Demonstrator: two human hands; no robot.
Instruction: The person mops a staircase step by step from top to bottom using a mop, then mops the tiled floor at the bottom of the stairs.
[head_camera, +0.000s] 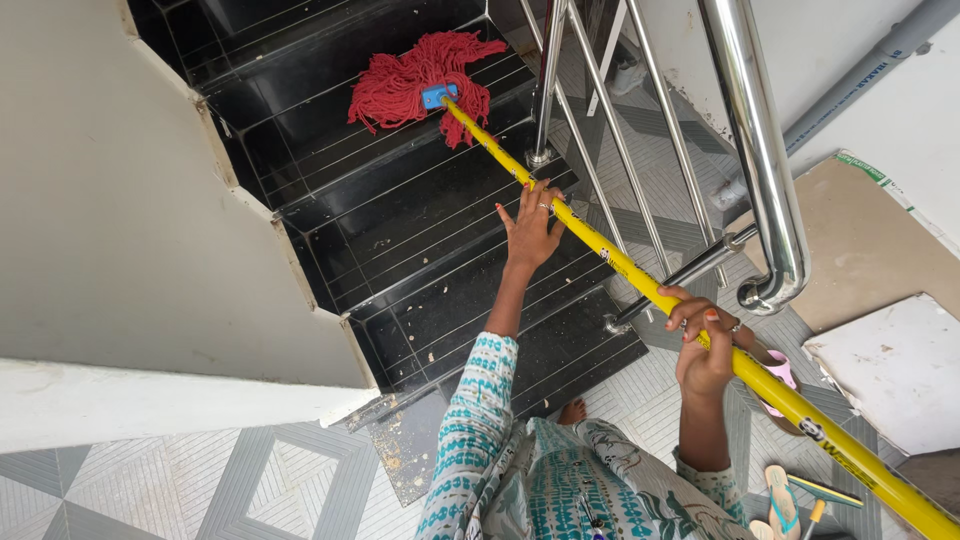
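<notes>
Patterned teal sleeves (480, 420) fill the lower centre of the frame. A yellow mop handle (640, 280) is gripped by the curled right hand (705, 345) at centre right, while the left hand (530, 230), fingers spread, is rested against it. Its red mop head (415, 85) is laid on dark stairs (400, 230) at upper centre, beside a steel railing (760, 150).

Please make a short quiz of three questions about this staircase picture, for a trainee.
1. True or false: both hands grip the yellow mop handle with closed fingers.
2. Where does the red mop head rest? A) on a dark stair step B) on the patterned floor tiles C) on the steel railing
3. Fill in: the small block joining the mop head to the handle is ____ in colour.

Key
1. False: the right hand is closed around the handle, but the left hand lies against it with fingers spread open.
2. A. The mop head lies on a step of the black stairs.
3. Blue: the blue block.
</notes>
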